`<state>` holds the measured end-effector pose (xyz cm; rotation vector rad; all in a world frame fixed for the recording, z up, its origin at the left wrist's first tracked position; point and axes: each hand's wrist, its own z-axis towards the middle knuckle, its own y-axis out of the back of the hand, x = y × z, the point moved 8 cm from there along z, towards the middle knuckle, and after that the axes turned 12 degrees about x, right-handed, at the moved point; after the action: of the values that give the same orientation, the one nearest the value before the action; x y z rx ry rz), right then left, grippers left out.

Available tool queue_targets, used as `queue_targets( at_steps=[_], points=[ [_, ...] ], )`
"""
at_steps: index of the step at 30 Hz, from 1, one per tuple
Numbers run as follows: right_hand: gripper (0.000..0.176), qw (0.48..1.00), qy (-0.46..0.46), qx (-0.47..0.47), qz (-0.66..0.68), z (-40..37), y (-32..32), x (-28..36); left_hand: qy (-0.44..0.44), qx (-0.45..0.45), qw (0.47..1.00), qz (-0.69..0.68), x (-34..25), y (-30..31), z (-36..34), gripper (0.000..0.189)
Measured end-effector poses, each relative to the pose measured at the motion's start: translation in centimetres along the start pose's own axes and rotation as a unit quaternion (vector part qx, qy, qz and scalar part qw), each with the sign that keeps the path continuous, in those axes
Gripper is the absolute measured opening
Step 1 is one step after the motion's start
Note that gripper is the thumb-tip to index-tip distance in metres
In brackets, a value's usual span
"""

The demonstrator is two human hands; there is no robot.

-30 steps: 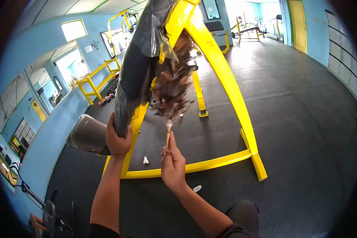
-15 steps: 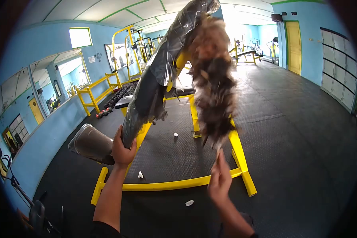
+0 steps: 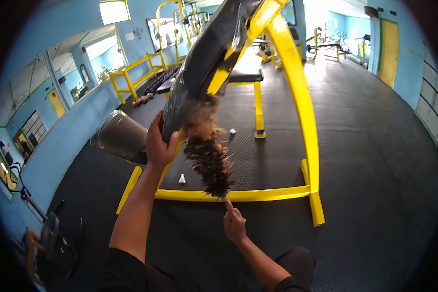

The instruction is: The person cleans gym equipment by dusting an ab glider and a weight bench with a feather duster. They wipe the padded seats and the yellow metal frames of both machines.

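Note:
My left hand grips the lower end of a black bench pad wrapped in clear plastic; its thumb and fingers lie around the edge. In my right hand is the thin handle of a feather duster with brown and black feathers. The duster points up, its tan tip against the pad's underside just right of my left hand. A yellow steel frame carries the pad. To the left of my left hand sticks out a plastic-covered foam roller.
White scraps, one a crumpled piece, lie on the black rubber floor. The frame's yellow crossbar runs low ahead of me. Dumbbells line the mirrored left wall. Exercise equipment stands at lower left.
The feather duster has swung down and left, from in front of the frame to the pad's underside. My right hand moved lower and left. The view has tipped downward; my left hand keeps its hold.

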<state>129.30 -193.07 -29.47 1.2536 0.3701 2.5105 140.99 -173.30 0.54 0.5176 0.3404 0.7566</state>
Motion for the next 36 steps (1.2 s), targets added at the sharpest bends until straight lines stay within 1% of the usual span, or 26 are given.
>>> queue_targets(
  at_steps=[1, 2, 4, 5, 6, 8, 10, 12, 14, 15, 16, 18, 19, 20, 21, 24, 25, 26, 28, 29, 32, 34, 36],
  points=[
    [0.061, 1.000, 0.003, -0.003, 0.017, -0.6, -1.6, -0.7, -0.015, -0.007, 1.000, -0.018, -0.1, 0.0, 0.1, 0.068],
    [0.061, 0.999, -0.003, 0.003, 0.031, -1.3, -3.0, -1.7, -0.009, 0.004, 1.000, -0.008, 0.1, -0.4, 0.2, 0.068],
    [0.061, 0.999, -0.022, -0.023, 0.008, -2.3, -4.4, -2.9, -0.022, -0.014, 0.999, -0.023, -0.2, -0.3, 0.0, 0.066],
    [0.063, 0.998, -0.030, -0.010, 0.048, -2.9, -6.2, -3.9, -0.020, -0.010, 1.000, 0.002, 0.1, -0.4, 0.0, 0.067],
    [0.063, 0.997, -0.040, -0.006, 0.062, -4.0, -8.1, -5.1, -0.015, 0.005, 1.000, 0.010, 0.5, -0.7, 0.0, 0.067],
    [0.067, 0.988, -0.093, 0.119, 0.033, -6.3, -13.1, -7.4, -0.008, -0.007, 1.000, 0.014, 1.0, -0.7, -0.3, 0.071],
    [0.068, 0.988, -0.100, 0.115, 0.039, -7.0, -15.7, -8.5, 0.002, 0.004, 0.999, 0.033, 1.3, -0.8, -0.1, 0.073],
    [0.069, 0.985, -0.110, 0.124, 0.048, -8.2, -18.1, -8.8, 0.010, -0.007, 1.000, 0.020, 1.2, -0.7, -0.5, 0.075],
    [0.069, 0.981, -0.131, 0.132, 0.059, -8.4, -19.6, -9.7, 0.022, 0.002, 1.000, 0.014, 1.5, -0.9, -0.7, 0.076],
    [0.067, 0.975, -0.159, 0.148, 0.041, -8.9, -20.4, -10.1, 0.025, 0.002, 1.000, 0.001, 1.7, -1.0, -0.5, 0.078],
    [0.067, 0.975, -0.157, 0.152, 0.046, -9.3, -20.6, -10.2, 0.027, 0.003, 1.000, 0.007, 1.7, -1.0, -0.4, 0.078],
    [0.063, 0.952, -0.190, 0.241, 0.001, -10.1, -22.4, -10.8, 0.010, 0.002, 1.000, -0.002, 1.6, -1.0, -0.4, 0.081],
    [0.060, 0.945, -0.183, 0.270, -0.021, -10.2, -23.2, -10.9, -0.014, -0.014, 1.000, 0.001, 1.6, -1.0, -0.4, 0.082],
    [0.058, 0.936, -0.177, 0.301, -0.039, -10.5, -24.4, -10.8, -0.008, -0.004, 1.000, 0.011, 2.0, -1.1, -0.6, 0.082],
    [0.052, 0.925, -0.197, 0.321, -0.041, -10.1, -25.4, -11.0, -0.009, -0.001, 1.000, 0.011, 2.0, -1.0, -0.6, 0.083],
    [0.052, 0.923, -0.202, 0.322, -0.055, -7.2, -27.1, -11.0, -0.016, 0.010, 1.000, 0.018, 2.2, -1.2, -0.6, 0.084],
    [0.053, 0.914, -0.190, 0.353, -0.067, -6.8, -27.8, -10.7, -0.014, 0.005, 1.000, -0.001, 2.4, -1.2, -0.7, 0.084],
    [0.053, 0.914, -0.191, 0.352, -0.063, -6.2, -28.1, -10.3, -0.013, -0.001, 1.000, -0.023, 2.4, -1.2, -0.6, 0.084],
    [0.052, 0.864, -0.239, 0.429, -0.112, -5.6, -29.4, -10.4, -0.017, 0.002, 1.000, -0.022, 2.2, -1.4, -0.5, 0.084],
    [0.052, 0.871, -0.236, 0.423, -0.082, -4.9, -29.2, -10.0, -0.018, 0.005, 1.000, -0.020, 2.0, -1.3, -0.5, 0.084],
    [0.052, 0.874, -0.239, 0.418, -0.064, -4.4, -29.2, -8.5, -0.005, 0.009, 1.000, 0.012, 2.3, -1.1, -0.6, 0.085],
    [0.053, 0.874, -0.233, 0.420, -0.078, -4.8, -29.1, -8.0, 0.009, 0.004, 1.000, 0.007, 2.2, -1.1, -0.9, 0.083],
    [0.053, 0.885, -0.235, 0.396, -0.064, -4.2, -28.1, -7.1, -0.003, -0.003, 0.999, 0.033, 2.1, -1.0, -0.5, 0.081]
  ],
)
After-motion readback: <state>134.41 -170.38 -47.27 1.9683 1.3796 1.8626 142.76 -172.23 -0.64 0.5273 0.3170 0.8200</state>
